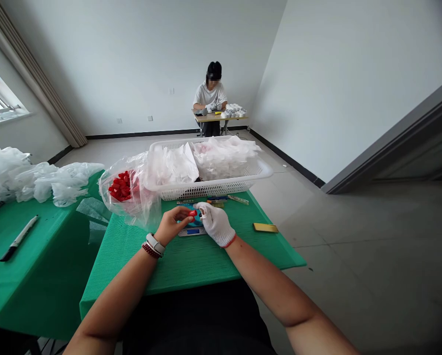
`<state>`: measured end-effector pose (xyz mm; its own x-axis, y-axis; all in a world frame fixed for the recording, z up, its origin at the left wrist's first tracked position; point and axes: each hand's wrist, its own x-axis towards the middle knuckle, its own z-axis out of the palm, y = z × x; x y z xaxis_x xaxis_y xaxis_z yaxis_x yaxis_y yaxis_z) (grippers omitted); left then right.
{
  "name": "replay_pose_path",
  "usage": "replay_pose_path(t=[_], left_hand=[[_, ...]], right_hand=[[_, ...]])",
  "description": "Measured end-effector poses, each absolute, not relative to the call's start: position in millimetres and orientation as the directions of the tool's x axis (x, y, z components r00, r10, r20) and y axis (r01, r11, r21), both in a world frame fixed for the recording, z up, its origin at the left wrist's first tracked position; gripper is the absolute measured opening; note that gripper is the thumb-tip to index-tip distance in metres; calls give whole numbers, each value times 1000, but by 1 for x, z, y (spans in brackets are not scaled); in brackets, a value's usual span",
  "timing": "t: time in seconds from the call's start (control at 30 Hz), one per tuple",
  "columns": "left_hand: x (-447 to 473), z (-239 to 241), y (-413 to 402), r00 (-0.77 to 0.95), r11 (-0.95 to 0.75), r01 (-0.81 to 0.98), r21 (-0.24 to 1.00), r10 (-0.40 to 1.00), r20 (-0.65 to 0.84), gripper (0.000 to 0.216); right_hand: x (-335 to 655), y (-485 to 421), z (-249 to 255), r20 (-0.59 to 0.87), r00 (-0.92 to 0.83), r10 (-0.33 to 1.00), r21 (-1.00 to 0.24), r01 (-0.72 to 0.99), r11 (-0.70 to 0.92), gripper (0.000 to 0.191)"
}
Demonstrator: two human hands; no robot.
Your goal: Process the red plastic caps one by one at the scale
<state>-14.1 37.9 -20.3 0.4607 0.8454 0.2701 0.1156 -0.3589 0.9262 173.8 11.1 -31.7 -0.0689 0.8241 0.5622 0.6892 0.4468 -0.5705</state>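
My bare left hand pinches a small red plastic cap between thumb and fingertips. My right hand, in a white knitted glove with a red cuff, is closed close beside the cap. Something small and dark shows at its fingertips, too small to name. Both hands are above a small digital scale with a blue display, and a blue round thing partly hidden by my fingers. To the left, a clear plastic bag holds many red caps.
Behind my hands stands a white basket full of clear plastic pieces. Several pens or tubes lie before it, and a gold-coloured bar at right. A marker lies on the left table. A person sits at a far table.
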Motion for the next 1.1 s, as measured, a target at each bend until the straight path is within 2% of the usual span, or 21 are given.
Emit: replay_pose_path(t=[0.13,0.47,1.0,1.1], left_hand=[[-13,-21,38,437,-354,105,929,856,277,29],[-12,-21,38,497,-401,144,905,820,284,31],[-12,-20,36,531,-412,182,893,805,263,31],[-12,-20,36,523,-424,197,884,808,272,30]], right_hand=[[175,12,-36,566,-92,819,-591,648,481,37],[177,18,-41,403,23,915,-858,358,369,54],[176,15,-37,348,49,936,-917,225,329,52],[175,16,-37,350,61,935,-912,249,325,55]])
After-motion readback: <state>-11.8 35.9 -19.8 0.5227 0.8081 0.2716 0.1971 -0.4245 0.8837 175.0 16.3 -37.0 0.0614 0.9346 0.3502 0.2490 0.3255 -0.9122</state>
